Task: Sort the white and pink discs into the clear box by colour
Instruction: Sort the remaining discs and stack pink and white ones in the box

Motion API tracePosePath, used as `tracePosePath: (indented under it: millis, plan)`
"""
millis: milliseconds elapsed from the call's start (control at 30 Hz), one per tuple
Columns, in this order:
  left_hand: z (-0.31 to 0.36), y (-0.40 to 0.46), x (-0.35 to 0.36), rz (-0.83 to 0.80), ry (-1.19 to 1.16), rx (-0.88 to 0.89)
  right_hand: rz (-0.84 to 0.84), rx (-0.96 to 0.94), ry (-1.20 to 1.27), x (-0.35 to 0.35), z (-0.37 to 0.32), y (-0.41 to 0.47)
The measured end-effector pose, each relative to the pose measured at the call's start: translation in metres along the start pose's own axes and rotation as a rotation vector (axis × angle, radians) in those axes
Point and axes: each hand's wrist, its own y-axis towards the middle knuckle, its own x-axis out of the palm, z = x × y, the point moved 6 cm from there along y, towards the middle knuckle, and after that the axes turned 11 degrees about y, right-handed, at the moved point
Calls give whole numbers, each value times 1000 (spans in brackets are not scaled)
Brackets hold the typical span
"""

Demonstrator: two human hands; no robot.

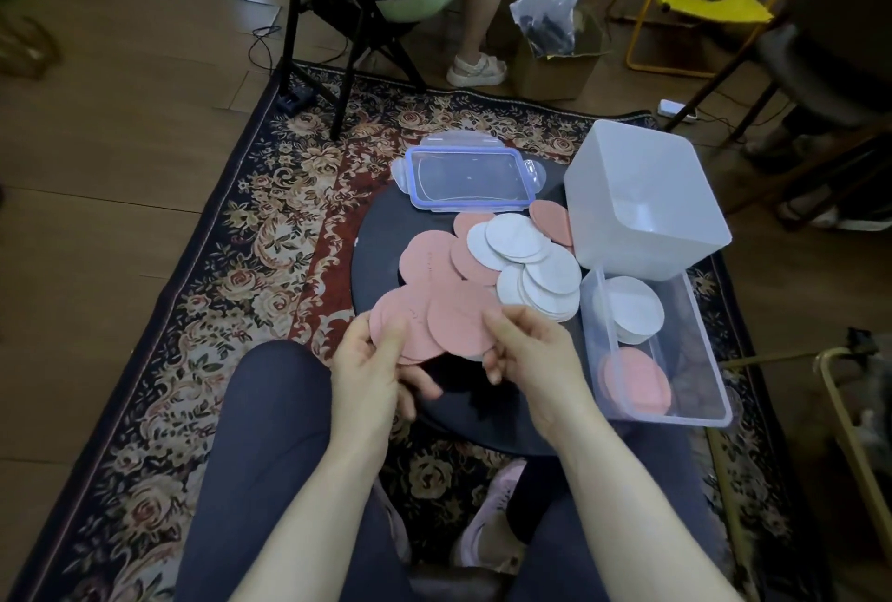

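Both hands pinch a fan of pink discs [434, 326] above the round table's [381, 234] near edge: left hand [371, 360] thumb on top, right hand [526, 350] gripping the fan's right side. The clear box [651, 350] (white discs [632, 312] far compartment, pink near) sits at the right edge.

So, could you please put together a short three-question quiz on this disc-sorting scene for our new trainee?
1. True or false: the clear box already holds both white discs and pink discs.
2. Which colour of discs are the left hand and right hand holding? A. white B. pink C. both
3. Fill in: the blue-rimmed lid lies on the round table at its ____ edge, away from the person.

Key: 1 true; 2 B; 3 far. The held pink discs are fanned between the hands.
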Motion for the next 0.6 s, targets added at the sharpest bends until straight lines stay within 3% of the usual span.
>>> tracePosePath:
  millis: [300,400,500,600]
  plan:
    - [-8,-11,32,-260,114,68,-29,-156,-131,-15,-2,-23]
    - [-8,-16,31,-269,471,211,-59,-257,-247,-17,-8,-35]
    - [10,-26,32,-77,1028,579,-26,-376,-306,-24,-12,-44]
    - [16,-34,37,-65,1103,735,-24,-424,-327,-31,-11,-49]
